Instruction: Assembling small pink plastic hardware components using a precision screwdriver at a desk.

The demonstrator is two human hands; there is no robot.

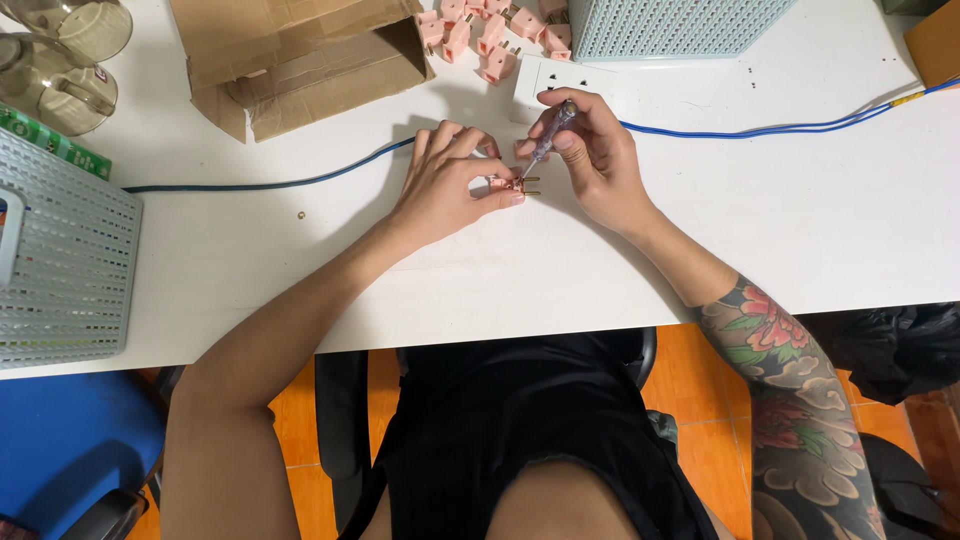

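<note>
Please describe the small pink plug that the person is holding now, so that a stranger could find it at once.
Start at the white table and follow the blue cable to its middle, where both hands meet. The pink plug sits under the left hand, the right hand touching a screwdriver to it. The other pink plugs lie piled by the cardboard box.

The white surface [820, 230] lies open right of and in front of the hands, while a blue cable [270, 184] crosses it behind them, with a cardboard box [300, 60], pink plugs [490, 35] and mesh baskets [60, 260] bounding the far and left sides.
</note>
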